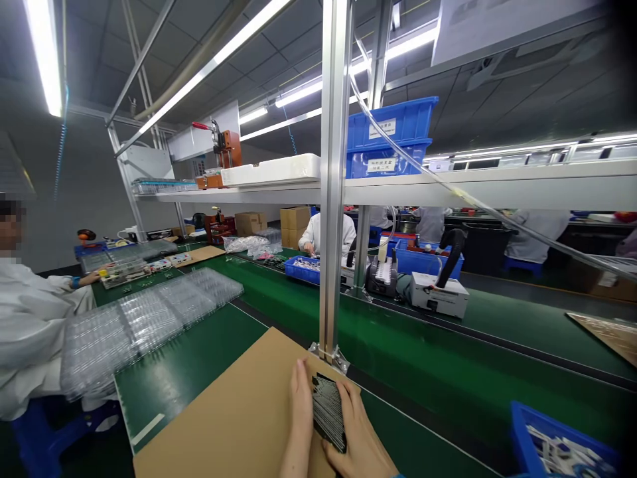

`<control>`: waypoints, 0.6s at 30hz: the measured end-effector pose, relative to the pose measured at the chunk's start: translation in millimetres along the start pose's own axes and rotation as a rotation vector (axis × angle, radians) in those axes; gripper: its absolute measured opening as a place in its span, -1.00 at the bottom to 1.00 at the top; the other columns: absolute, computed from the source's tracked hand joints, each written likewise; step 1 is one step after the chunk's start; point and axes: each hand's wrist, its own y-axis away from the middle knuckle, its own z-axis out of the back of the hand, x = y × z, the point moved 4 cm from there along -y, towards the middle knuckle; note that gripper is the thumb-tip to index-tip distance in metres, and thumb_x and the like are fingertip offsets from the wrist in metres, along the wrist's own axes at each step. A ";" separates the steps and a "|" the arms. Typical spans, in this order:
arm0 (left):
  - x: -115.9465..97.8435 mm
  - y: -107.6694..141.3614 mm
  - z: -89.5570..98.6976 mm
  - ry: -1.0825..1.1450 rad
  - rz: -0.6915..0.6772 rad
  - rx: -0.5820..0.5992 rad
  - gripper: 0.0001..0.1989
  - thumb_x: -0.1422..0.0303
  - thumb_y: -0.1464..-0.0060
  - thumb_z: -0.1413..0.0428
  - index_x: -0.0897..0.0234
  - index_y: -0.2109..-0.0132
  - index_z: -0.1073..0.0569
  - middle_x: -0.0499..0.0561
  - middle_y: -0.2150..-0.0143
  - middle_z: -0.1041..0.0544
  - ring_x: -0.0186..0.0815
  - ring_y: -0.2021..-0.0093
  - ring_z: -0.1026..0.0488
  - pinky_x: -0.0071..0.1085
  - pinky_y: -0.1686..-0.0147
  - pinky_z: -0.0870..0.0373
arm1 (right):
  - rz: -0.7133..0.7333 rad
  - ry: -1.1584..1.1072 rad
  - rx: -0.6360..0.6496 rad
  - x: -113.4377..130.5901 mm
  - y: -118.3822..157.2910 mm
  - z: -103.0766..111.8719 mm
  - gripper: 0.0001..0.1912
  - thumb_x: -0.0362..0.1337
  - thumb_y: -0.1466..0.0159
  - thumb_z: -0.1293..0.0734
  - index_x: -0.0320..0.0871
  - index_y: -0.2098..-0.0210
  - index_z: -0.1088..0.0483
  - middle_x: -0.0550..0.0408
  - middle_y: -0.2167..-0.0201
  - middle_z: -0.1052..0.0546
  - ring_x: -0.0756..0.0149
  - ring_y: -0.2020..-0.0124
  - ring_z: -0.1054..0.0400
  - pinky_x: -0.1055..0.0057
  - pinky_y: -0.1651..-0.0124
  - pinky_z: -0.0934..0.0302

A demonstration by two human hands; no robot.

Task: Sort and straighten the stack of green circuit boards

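Between my two hands sits a stack of thin, dark metallic strips (327, 410), packed in a row on a brown cardboard sheet (233, 405). My left hand (300, 408) lies along the left side of the stack, its fingers straight and together. Curved around the right side, my right hand (359, 431) presses its fingertips on the far end and its thumb on the near end. What exact kind of part the strips are, I cannot make out.
A metal post (331, 199) rises just beyond my hands from the green bench. Clear plastic trays (154, 318) lie to the left, near a seated co-worker (30, 325). A blue bin (562, 445) of white parts stands at the lower right. Overhead runs a shelf (488, 189).
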 end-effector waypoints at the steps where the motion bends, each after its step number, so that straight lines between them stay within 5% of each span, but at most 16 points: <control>1: 1.9 -2.1 8.6 0.016 0.008 -0.107 -0.57 0.08 -0.17 0.12 0.27 0.03 -0.41 0.18 -0.14 -0.39 -0.08 -0.19 -0.27 -0.21 -0.17 -0.20 | -0.007 -0.009 0.008 -0.3 -0.3 -0.9 -0.09 -0.18 -0.09 -0.24 -0.39 -0.32 0.21 -0.18 -0.33 0.16 0.07 -0.34 0.18 0.26 -0.32 0.06; 6: 15.0 -5.5 38.5 0.085 0.086 -0.522 -0.65 0.24 -0.17 0.19 0.33 0.05 -0.33 0.30 -0.10 -0.38 -0.03 -0.15 -0.31 -0.14 -0.09 -0.28 | 0.050 -0.037 -0.044 -4.2 -7.4 -9.1 -0.12 -0.24 -0.12 -0.21 -0.30 -0.32 0.28 -0.18 -0.31 0.18 0.09 -0.33 0.19 0.25 -0.31 0.04; 14: 17.5 6.4 42.8 0.089 0.051 -0.773 -0.72 0.27 -0.22 0.07 0.33 0.04 -0.38 0.17 0.02 -0.46 -0.13 0.00 -0.42 -0.12 0.01 -0.37 | 0.115 -0.029 -0.078 -8.9 -36.7 -20.0 -0.12 -0.28 -0.12 -0.23 -0.32 -0.32 0.29 -0.21 -0.29 0.16 0.05 -0.34 0.23 0.18 -0.33 0.10; 18: 16.9 13.7 49.9 0.035 0.035 -0.862 -0.70 0.23 -0.20 -0.02 0.25 -0.03 -0.36 0.11 -0.05 -0.40 -0.16 0.01 -0.39 -0.11 0.03 -0.38 | 0.124 -0.051 -0.106 10.2 -60.8 -33.5 -0.18 -0.34 -0.12 -0.23 -0.37 -0.29 0.19 -0.26 -0.27 0.09 0.03 -0.34 0.22 0.11 -0.35 0.17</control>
